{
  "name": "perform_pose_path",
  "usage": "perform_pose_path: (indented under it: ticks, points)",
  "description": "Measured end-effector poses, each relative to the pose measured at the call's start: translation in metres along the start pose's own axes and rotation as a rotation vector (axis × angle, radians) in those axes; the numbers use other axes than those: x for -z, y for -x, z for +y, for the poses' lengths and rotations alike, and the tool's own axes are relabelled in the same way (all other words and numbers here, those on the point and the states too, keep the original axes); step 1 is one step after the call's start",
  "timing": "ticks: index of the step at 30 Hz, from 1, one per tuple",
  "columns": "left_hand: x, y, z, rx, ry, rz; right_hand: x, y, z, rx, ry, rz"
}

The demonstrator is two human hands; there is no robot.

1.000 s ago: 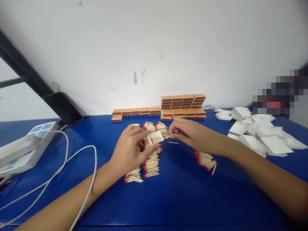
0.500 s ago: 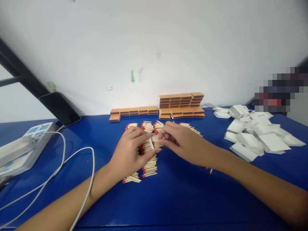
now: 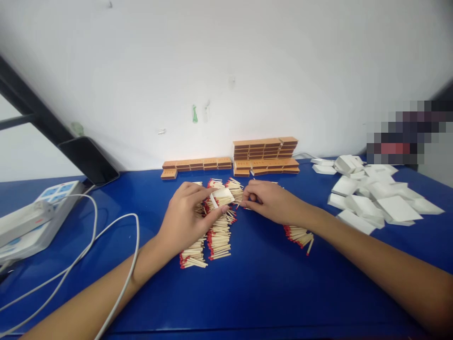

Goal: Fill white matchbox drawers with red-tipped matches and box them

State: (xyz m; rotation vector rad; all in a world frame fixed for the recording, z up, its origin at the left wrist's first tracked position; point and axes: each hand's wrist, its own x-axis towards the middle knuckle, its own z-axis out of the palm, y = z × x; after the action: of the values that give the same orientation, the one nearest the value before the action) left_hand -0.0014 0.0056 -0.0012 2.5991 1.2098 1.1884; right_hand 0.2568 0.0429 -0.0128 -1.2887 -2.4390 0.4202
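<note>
Nearest you is the blue counter (image 3: pixel 247 293). A white cable (image 3: pixel 116 255) loops in from 8 o'clock, crosses your left forearm and runs back to a power strip (image 3: pixel 35 219) lying at 9 o'clock.

A little further out, rows of red-tipped matches (image 3: pixel 218 236) lie flat on the counter beneath and just in front of your left hand (image 3: pixel 184 215). A shorter row (image 3: pixel 193 256) sits beside them at 7 o'clock, and a separate bundle (image 3: pixel 299 234) lies under your right wrist at 4 o'clock.

Your left hand is closed around a small white tray (image 3: pixel 222 197). The thumb is under its near edge and the fingers are over its far edge, and you hold it tilted just above the matches. The tray sits dead centre, straight ahead at 12 o'clock.

Your right hand (image 3: pixel 271 203) is at 3 o'clock of the tray, just beside it. Its fingers are curled in and its knuckles rest low over the matches. I cannot tell whether those fingertips are pinching any matches.

Behind the tray, more loose heaps of matches (image 3: pixel 234 185) spread out. Beyond them, orange matchbox sleeves (image 3: pixel 265 151) are stacked in layers at 12 o'clock against the wall. A single low row of them (image 3: pixel 198 164) runs off toward 11 o'clock.

At 2 o'clock, well apart from your hands, is a jumbled pile of empty white trays (image 3: pixel 375 198). At 10 o'clock a dark phone (image 3: pixel 88 160) leans against the white wall (image 3: pixel 226 71).
</note>
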Motion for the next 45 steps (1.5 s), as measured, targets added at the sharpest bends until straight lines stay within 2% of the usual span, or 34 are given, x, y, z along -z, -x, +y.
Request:
perform_pose_path:
  ticks: [7,14,21,27,32,35,38,42,45]
  points:
    - [0.0,0.0,0.001,0.006,0.009,-0.01,0.026,0.002,0.004,0.015,-0.002,-0.064]
    - [0.001,0.0,0.002,-0.007,0.012,-0.011,0.042,0.004,0.015,-0.013,-0.094,-0.27]
    - [0.002,0.0,0.003,-0.004,0.02,-0.018,0.036,0.005,0.016,0.016,0.0,-0.226]
    - [0.002,0.0,0.004,-0.002,0.014,-0.028,0.029,0.008,0.013,0.035,-0.02,-0.266]
    - [0.002,0.0,0.002,-0.018,0.004,-0.025,0.046,0.014,0.01,-0.022,-0.048,-0.299]
    - [0.0,0.001,0.001,-0.027,0.0,-0.036,0.06,0.015,0.003,-0.039,-0.118,-0.226]
    - [-0.001,0.003,0.003,-0.012,0.056,-0.071,0.061,0.015,-0.012,0.014,-0.236,-0.09]
    - [-0.002,0.004,0.011,-0.001,0.157,-0.116,0.04,0.013,-0.033,0.108,-0.336,-0.028]
    - [-0.001,0.003,0.015,-0.021,0.18,-0.129,0.024,0.014,-0.039,0.177,-0.336,0.028]
